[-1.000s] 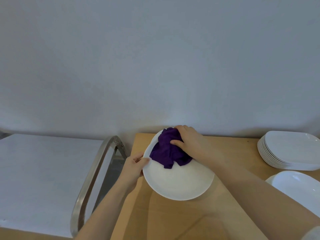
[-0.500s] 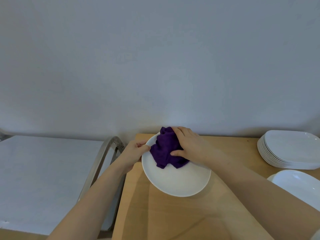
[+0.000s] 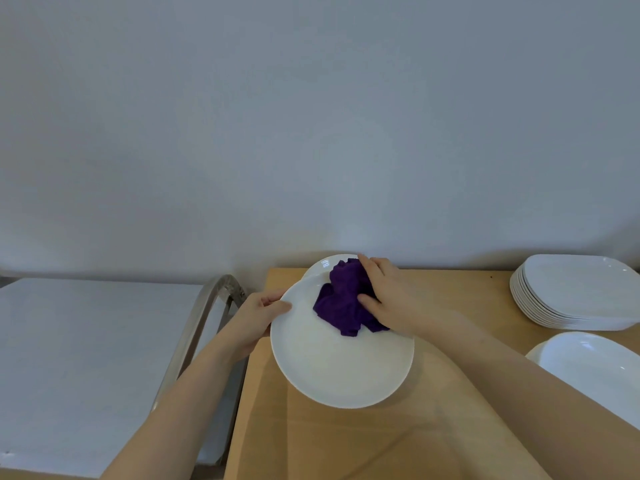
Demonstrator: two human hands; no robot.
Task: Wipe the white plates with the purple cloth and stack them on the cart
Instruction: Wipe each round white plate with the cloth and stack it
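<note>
On plate (image 3: 332, 362): cloth (image 3: 343, 299), R hand (image 3: 391, 299)

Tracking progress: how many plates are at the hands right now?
2. The front plate, gripped by the left hand, lies under the cloth and right hand. The second plate shows only its rim behind it. More may be hidden beneath.

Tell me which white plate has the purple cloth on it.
The round plate held at the table's left end; the stacked plates and near-right plate are bare.
</note>
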